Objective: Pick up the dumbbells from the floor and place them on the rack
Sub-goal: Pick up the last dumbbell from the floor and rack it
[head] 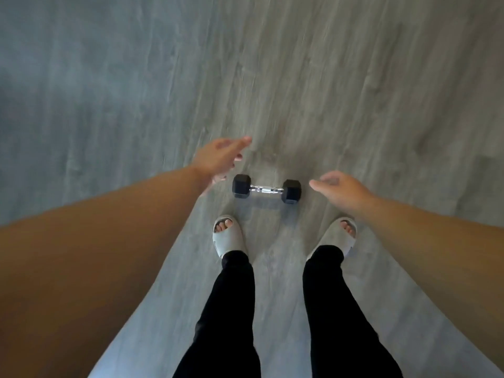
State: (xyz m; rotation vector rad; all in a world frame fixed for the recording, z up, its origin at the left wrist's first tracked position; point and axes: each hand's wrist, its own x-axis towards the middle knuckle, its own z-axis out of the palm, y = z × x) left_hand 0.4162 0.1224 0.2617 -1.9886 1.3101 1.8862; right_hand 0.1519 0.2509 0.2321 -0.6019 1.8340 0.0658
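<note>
Both hands, left hand (219, 159) and right hand (341, 188), spread empty beside dumbbell (266, 189).

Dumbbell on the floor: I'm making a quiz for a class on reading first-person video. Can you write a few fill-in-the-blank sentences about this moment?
1. The dumbbell lies on the ____.
2. The left hand and the right hand are both ____, holding nothing.
3. The dumbbell sits just in front of the person's two ____.
4. Its two black ends are joined by a shiny ____ bar.

Missing words: floor; open; feet; metal
</note>
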